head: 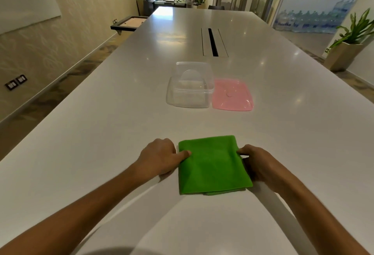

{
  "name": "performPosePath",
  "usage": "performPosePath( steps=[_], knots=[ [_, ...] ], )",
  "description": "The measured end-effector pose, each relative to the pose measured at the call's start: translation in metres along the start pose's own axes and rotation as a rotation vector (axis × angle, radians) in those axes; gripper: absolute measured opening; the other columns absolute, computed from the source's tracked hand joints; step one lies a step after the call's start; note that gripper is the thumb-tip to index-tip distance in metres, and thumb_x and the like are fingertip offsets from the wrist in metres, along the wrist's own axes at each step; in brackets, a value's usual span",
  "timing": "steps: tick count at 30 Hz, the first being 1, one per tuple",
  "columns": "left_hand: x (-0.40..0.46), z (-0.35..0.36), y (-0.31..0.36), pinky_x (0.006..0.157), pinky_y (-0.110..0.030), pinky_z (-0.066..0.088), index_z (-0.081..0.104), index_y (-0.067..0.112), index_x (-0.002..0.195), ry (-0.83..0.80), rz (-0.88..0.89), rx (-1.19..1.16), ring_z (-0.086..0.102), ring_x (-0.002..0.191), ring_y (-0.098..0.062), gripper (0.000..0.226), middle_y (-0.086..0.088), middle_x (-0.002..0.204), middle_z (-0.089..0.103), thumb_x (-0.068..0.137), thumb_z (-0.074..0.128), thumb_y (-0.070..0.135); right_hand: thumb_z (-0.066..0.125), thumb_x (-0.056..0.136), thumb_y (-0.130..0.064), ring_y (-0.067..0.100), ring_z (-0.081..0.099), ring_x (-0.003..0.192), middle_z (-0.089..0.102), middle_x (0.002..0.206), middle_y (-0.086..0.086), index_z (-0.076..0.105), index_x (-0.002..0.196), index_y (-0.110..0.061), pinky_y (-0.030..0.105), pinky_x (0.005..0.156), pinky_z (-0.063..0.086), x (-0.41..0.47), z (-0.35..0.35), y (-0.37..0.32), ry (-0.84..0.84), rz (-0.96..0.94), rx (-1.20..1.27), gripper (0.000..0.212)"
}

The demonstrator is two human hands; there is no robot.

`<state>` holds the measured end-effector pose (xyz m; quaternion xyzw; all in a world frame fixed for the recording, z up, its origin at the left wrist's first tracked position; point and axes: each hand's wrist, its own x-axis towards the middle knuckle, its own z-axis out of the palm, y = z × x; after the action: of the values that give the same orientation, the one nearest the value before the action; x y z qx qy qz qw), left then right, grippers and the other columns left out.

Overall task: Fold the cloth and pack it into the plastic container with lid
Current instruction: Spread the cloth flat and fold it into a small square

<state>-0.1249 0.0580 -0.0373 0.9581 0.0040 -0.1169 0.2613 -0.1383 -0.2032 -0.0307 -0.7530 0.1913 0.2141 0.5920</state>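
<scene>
A green cloth (213, 165), folded into a rough square, lies on the white table near its front edge. My left hand (159, 156) grips the cloth's left edge, thumb on top and fingers curled beside it. My right hand (259, 163) pinches the cloth's right edge near its far corner. Farther back stands a clear plastic container (190, 85), open and with nothing inside. Its pink lid (232, 95) lies flat on the table, touching the container's right side.
The long white table (121, 123) runs far ahead, with a cable slot (213, 42) in its middle behind the container. A potted plant (348, 48) stands off the table's right side. Floor and wall lie to the left.
</scene>
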Motion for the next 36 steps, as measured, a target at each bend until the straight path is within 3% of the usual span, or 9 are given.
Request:
performPosePath(
  steps=[2, 5, 7, 9, 14, 23, 29, 33, 36],
  knots=[
    [-0.002, 0.005, 0.001, 0.049, -0.027, 0.036, 0.052, 0.018, 0.058, 0.249, 0.128, 0.33, 0.058, 0.056, -0.018, 0.059, 0.002, 0.06, 0.058, 0.082, 0.039, 0.07, 0.047, 0.09, -0.04, 0.027, 0.065, 0.079, 0.073, 0.085, 0.003, 0.069, 0.103, -0.017, 0.036, 0.076, 0.05, -0.005, 0.001, 0.002, 0.287, -0.269, -0.436, 0.034],
    [-0.006, 0.018, 0.014, 0.066, -0.034, 0.045, 0.061, 0.019, 0.098, 0.421, 0.313, 0.388, 0.061, 0.091, -0.024, 0.046, -0.002, 0.099, 0.065, 0.09, 0.036, 0.057, 0.052, 0.09, -0.041, 0.024, 0.066, 0.093, 0.073, 0.097, -0.003, 0.063, 0.117, -0.022, 0.032, 0.074, 0.048, -0.015, 0.011, 0.003, 0.625, -0.648, -0.862, 0.035],
    [-0.006, 0.029, 0.025, 0.093, -0.042, 0.044, 0.055, 0.018, 0.123, 0.407, 0.397, 0.361, 0.052, 0.118, -0.028, 0.049, -0.005, 0.129, 0.058, 0.092, 0.034, 0.05, 0.053, 0.092, -0.033, 0.025, 0.061, 0.107, 0.069, 0.115, 0.003, 0.061, 0.123, -0.017, 0.032, 0.085, 0.048, -0.014, 0.021, 0.005, 0.519, -0.799, -0.896, 0.036],
    [-0.008, 0.041, 0.033, 0.11, -0.046, 0.03, 0.046, 0.015, 0.136, 0.349, 0.454, 0.379, 0.038, 0.135, -0.03, 0.056, -0.008, 0.145, 0.045, 0.094, 0.028, 0.048, 0.046, 0.094, -0.032, 0.025, 0.051, 0.125, 0.059, 0.134, 0.006, 0.054, 0.132, -0.014, 0.03, 0.105, 0.036, -0.008, 0.031, 0.009, 0.358, -0.868, -0.986, 0.043],
    [-0.007, 0.067, 0.032, 0.118, -0.041, 0.009, 0.022, 0.013, 0.148, 0.178, 0.457, 0.401, 0.016, 0.145, -0.022, 0.063, -0.005, 0.157, 0.024, 0.097, 0.013, 0.048, 0.03, 0.1, -0.035, 0.017, 0.02, 0.145, 0.024, 0.158, -0.004, 0.023, 0.15, -0.02, 0.033, 0.118, 0.014, 0.01, 0.039, 0.024, 0.162, -0.808, -1.134, 0.053],
    [-0.001, 0.061, 0.015, 0.12, -0.039, 0.005, 0.016, 0.017, 0.15, 0.161, 0.413, 0.372, 0.007, 0.147, -0.019, 0.073, -0.002, 0.159, 0.017, 0.092, 0.011, 0.06, 0.021, 0.096, -0.053, 0.011, 0.01, 0.147, 0.017, 0.159, -0.01, 0.015, 0.151, -0.027, 0.037, 0.119, 0.008, 0.015, 0.023, 0.028, 0.156, -0.709, -1.107, 0.061],
    [0.016, 0.042, -0.005, 0.119, -0.042, 0.004, 0.02, 0.015, 0.149, 0.227, 0.345, 0.311, 0.002, 0.147, -0.017, 0.083, -0.002, 0.16, 0.015, 0.087, 0.005, 0.068, 0.04, 0.096, -0.045, 0.014, 0.032, 0.139, 0.036, 0.152, -0.003, 0.04, 0.143, -0.021, 0.039, 0.115, 0.025, 0.021, -0.009, 0.017, 0.18, -0.74, -0.895, 0.053],
    [0.044, 0.02, -0.007, 0.119, -0.038, 0.005, 0.02, 0.014, 0.149, 0.289, 0.271, 0.03, 0.002, 0.147, -0.016, 0.089, -0.002, 0.16, 0.012, 0.081, 0.007, 0.071, 0.048, 0.095, -0.039, 0.013, 0.038, 0.135, 0.042, 0.148, -0.004, 0.045, 0.14, -0.022, 0.026, 0.109, 0.027, 0.037, -0.03, -0.014, 0.2, -0.77, -0.809, 0.048],
    [0.076, 0.0, -0.003, 0.119, -0.037, 0.006, 0.017, 0.014, 0.149, 0.359, 0.194, -0.186, 0.006, 0.147, -0.017, 0.079, -0.005, 0.16, 0.014, 0.088, 0.02, 0.063, 0.047, 0.095, -0.038, 0.021, 0.048, 0.127, 0.044, 0.147, 0.0, 0.046, 0.139, -0.022, 0.028, 0.101, 0.034, 0.057, -0.038, -0.051, 0.225, -0.801, -0.796, 0.046]
  ],
)
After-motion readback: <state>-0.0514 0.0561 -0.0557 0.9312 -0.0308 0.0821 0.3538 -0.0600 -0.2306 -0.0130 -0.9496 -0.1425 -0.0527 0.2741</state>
